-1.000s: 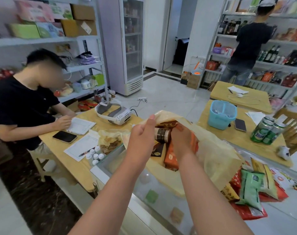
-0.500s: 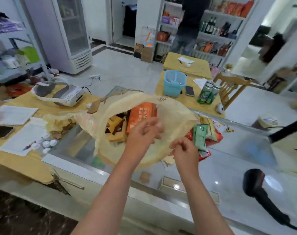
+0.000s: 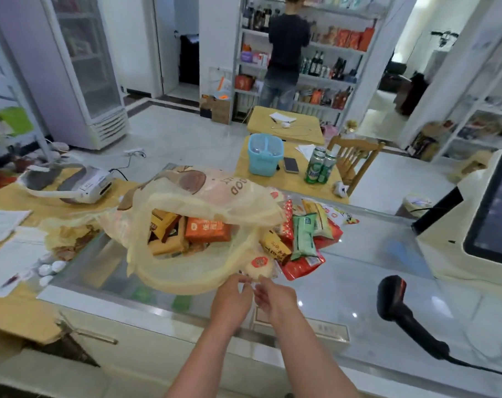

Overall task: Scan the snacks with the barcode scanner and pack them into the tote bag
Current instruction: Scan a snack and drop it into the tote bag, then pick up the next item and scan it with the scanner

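Note:
The yellow see-through tote bag (image 3: pixel 186 280) lies on the glass counter with its mouth open toward me. Orange and brown snack boxes (image 3: pixel 205 229) sit inside it. A small round snack packet (image 3: pixel 259 267) with a red label rests at the bag's near right rim. My left hand (image 3: pixel 232 295) and my right hand (image 3: pixel 274 297) meet just below it, fingertips pinching the packet's clear wrapper edge. A loose pile of snack packets (image 3: pixel 304 234) lies right of the bag. The black barcode scanner (image 3: pixel 393 300) lies on the counter to the right, apart from both hands.
A checkout terminal (image 3: pixel 485 219) stands at the right edge. Left of the counter is a wooden table (image 3: pixel 8 202) with papers and a white headset (image 3: pixel 80 182). Behind, another table holds a blue basket (image 3: pixel 265 155), a phone and green cans (image 3: pixel 318 168). A person stands at the far shelves.
Both hands have come out of the bag's mouth and drawn back to its near rim, now meeting at the small round packet. The view has swung right, bringing the scanner and terminal into sight.

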### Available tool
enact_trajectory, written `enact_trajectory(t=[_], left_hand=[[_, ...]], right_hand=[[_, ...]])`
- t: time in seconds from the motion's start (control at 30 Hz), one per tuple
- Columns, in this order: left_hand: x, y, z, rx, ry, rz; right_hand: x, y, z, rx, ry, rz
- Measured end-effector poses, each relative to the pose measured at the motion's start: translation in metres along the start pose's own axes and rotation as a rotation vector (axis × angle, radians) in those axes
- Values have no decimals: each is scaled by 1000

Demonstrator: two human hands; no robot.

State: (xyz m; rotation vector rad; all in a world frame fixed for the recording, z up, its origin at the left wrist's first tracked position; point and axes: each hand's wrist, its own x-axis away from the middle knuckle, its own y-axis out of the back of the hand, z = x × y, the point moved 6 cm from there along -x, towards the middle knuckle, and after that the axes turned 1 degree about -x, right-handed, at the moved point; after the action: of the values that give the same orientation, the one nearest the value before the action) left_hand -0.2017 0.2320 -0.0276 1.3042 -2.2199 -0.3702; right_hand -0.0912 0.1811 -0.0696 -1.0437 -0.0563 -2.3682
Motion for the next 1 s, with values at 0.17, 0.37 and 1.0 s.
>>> enact_trajectory(t=[0.17,0.37,1.0], left_hand=[[7,-13,-8,114,53,-55],[29,-30,-13,112,143,-230],[68,-163,-163,429,-191,204]], right_hand=[[-6,2,1,49,-82,107],[16,45,22,318,-22,197],[64,198,157,599,756,411]])
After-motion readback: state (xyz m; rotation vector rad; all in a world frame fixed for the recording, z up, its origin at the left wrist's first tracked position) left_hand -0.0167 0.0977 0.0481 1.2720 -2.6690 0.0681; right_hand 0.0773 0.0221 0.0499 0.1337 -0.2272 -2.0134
